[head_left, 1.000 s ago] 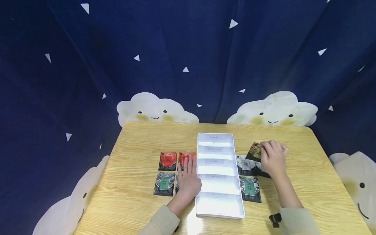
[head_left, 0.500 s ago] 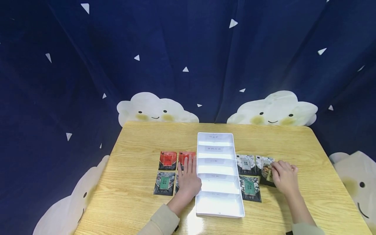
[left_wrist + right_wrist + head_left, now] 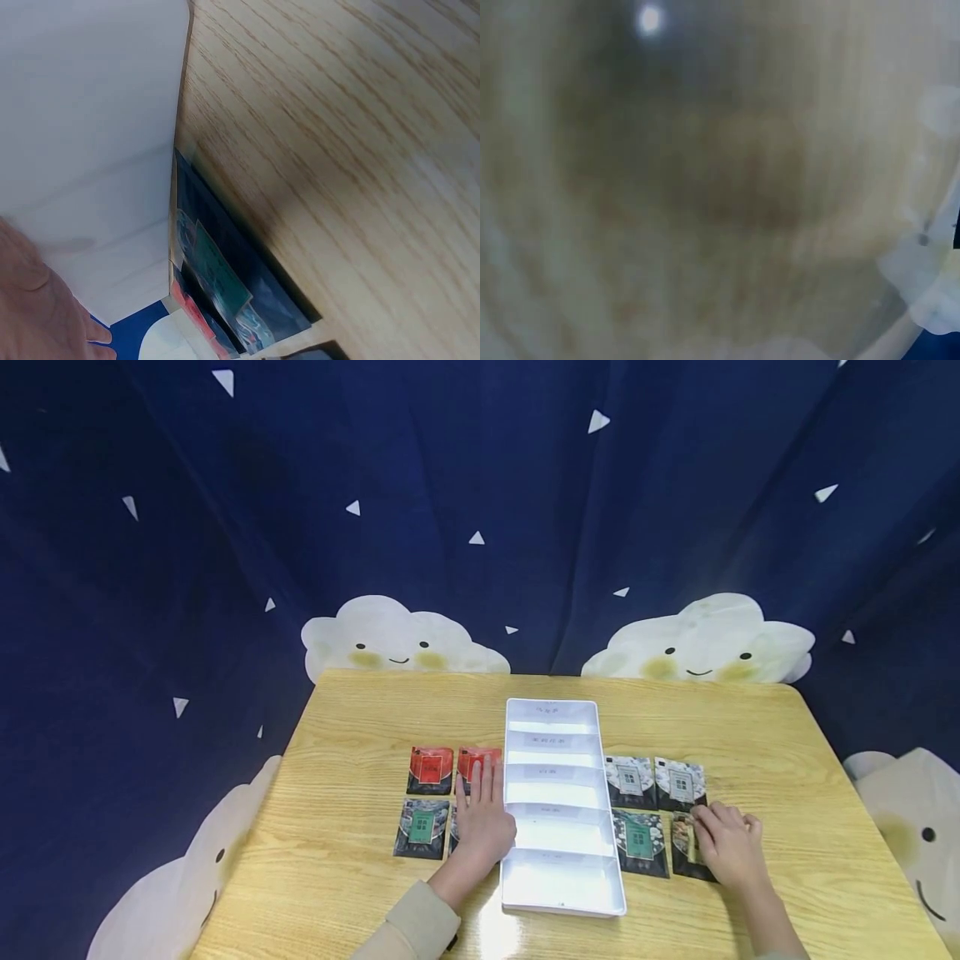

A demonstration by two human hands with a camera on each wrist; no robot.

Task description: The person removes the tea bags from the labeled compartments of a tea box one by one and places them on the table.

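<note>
My left hand [image 3: 485, 828] rests with straight fingers along the left side of a white compartment tray [image 3: 562, 888], partly covering a red packet [image 3: 470, 758] and a darker one below it. In the left wrist view that hand [image 3: 41, 300] lies beside the tray's white wall [image 3: 90, 135]. To the tray's right, my right hand [image 3: 733, 847] pinches the right edge of a dark food-print packet [image 3: 682, 853], which lies on or just above the table. Close by are a green-label packet [image 3: 639, 843] and two white-and-black packets, left [image 3: 630, 778] and right [image 3: 681, 781].
Left of the tray, another red packet [image 3: 431, 768] lies above a green-label packet [image 3: 422, 828]. All stand on a wooden table [image 3: 337, 893] backed by a dark blue curtain [image 3: 450, 460]. The right wrist view is mostly blurred tabletop [image 3: 705, 262].
My right hand has carried the food-print packet down and toward me, from over the upper right white-and-black packet to the spot below it. The left hand stays put.
</note>
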